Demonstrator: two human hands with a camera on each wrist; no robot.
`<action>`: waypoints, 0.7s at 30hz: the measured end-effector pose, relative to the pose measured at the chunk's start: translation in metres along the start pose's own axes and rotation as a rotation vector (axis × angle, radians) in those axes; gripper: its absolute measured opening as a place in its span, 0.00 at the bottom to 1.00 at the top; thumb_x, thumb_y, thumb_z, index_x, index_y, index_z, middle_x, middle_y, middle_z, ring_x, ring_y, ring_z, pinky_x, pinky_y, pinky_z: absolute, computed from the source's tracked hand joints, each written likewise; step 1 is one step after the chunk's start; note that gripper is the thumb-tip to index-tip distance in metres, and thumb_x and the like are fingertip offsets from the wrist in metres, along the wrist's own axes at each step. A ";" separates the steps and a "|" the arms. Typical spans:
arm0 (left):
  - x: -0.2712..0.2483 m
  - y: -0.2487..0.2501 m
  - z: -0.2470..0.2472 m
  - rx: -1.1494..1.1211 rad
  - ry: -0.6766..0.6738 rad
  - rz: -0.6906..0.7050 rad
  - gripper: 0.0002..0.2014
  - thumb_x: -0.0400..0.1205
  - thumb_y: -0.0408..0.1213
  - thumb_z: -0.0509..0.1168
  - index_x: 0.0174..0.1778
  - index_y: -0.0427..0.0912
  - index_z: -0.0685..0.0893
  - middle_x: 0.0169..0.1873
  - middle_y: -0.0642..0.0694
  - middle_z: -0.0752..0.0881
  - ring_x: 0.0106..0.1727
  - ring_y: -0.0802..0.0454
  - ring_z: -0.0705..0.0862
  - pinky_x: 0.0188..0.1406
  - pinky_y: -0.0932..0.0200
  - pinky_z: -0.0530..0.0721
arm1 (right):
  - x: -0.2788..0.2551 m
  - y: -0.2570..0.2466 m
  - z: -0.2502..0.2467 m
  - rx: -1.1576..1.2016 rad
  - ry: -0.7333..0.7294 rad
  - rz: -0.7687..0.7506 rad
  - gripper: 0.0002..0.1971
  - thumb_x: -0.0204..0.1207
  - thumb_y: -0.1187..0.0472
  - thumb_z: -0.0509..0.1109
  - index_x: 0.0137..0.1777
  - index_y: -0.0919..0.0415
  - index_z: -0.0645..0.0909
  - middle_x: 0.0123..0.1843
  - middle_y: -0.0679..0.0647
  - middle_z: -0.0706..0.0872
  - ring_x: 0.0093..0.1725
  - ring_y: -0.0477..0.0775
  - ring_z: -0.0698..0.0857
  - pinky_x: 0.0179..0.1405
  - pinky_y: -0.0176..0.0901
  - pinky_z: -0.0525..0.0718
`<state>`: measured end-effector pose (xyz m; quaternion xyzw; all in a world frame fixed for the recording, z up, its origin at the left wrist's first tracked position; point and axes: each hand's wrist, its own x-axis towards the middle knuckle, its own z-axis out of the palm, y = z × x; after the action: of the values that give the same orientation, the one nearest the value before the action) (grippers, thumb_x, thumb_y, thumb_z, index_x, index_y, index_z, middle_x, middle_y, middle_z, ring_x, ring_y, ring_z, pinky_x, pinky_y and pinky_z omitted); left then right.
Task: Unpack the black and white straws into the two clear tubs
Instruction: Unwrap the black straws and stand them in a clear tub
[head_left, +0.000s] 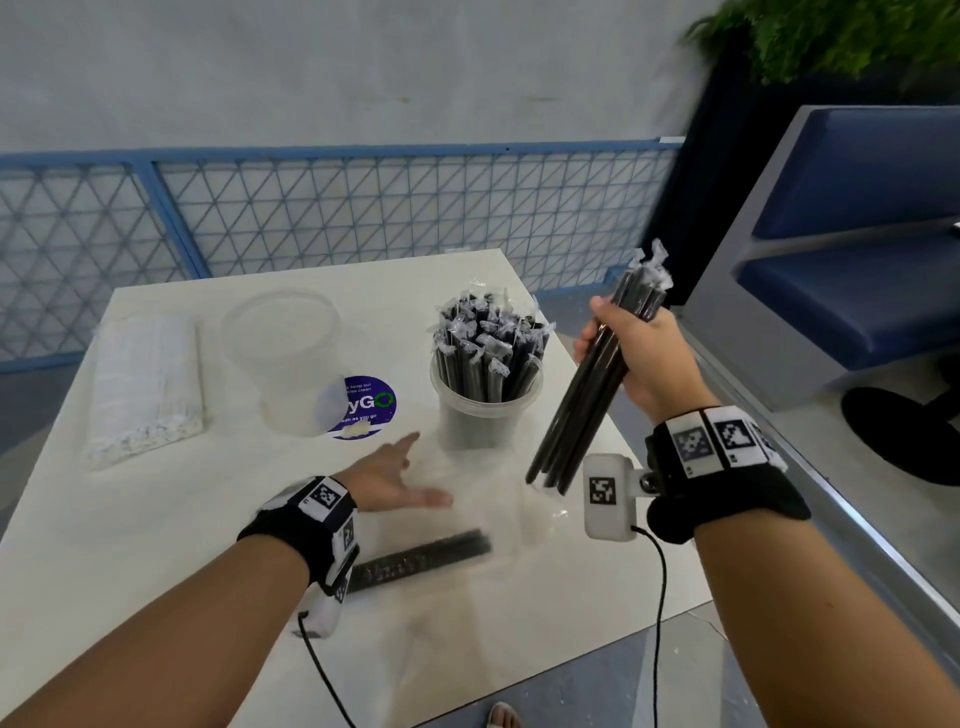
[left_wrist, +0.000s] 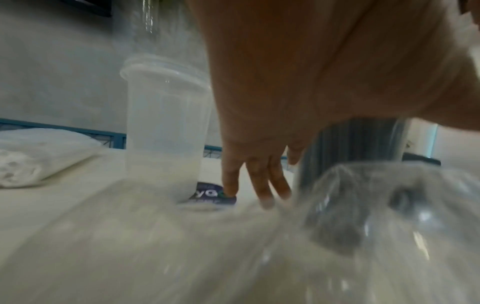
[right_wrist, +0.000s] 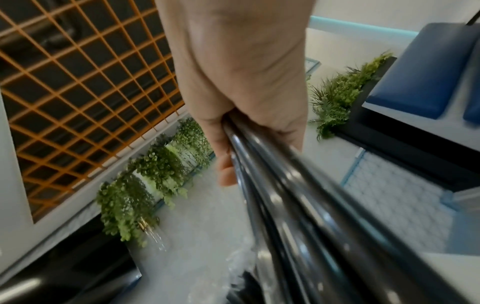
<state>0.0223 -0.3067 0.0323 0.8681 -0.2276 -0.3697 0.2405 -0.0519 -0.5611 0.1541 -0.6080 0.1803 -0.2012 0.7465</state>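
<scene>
Where head view hides them, left hand (left_wrist: 259, 179) fingertips (left_wrist: 231, 190) on sticker (left_wrist: 207, 194).

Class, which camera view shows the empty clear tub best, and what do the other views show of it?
The left wrist view: the empty clear tub stands side-on, close, rim to base. The head view shows it from above, paler and farther off. The right wrist view does not show it.

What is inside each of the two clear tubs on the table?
The right tub holds wrapped black straws, standing upright; their lower ends are blurred by the wall. The left tub shows nothing inside.
</scene>
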 end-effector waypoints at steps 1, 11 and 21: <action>0.001 0.007 -0.006 -0.103 0.097 0.031 0.61 0.56 0.73 0.66 0.81 0.49 0.49 0.71 0.40 0.72 0.71 0.44 0.73 0.70 0.53 0.72 | 0.001 -0.003 0.002 0.035 -0.001 0.015 0.08 0.79 0.65 0.65 0.39 0.63 0.76 0.25 0.53 0.80 0.26 0.53 0.82 0.34 0.48 0.85; 0.024 0.064 -0.034 -0.750 0.409 0.068 0.33 0.81 0.33 0.64 0.79 0.39 0.55 0.44 0.44 0.81 0.38 0.50 0.82 0.41 0.57 0.81 | 0.014 -0.006 0.017 0.453 0.168 -0.133 0.10 0.81 0.65 0.63 0.37 0.62 0.75 0.27 0.53 0.79 0.29 0.52 0.82 0.39 0.49 0.84; 0.028 0.060 -0.032 -1.070 0.347 0.054 0.25 0.79 0.25 0.64 0.73 0.32 0.67 0.33 0.42 0.80 0.22 0.58 0.82 0.28 0.64 0.86 | 0.014 0.017 0.034 -0.260 -0.156 -0.216 0.08 0.75 0.62 0.72 0.51 0.54 0.79 0.44 0.49 0.86 0.46 0.44 0.86 0.51 0.39 0.82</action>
<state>0.0505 -0.3620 0.0723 0.6672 0.0124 -0.2789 0.6906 -0.0209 -0.5369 0.1437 -0.7291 0.0801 -0.2077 0.6472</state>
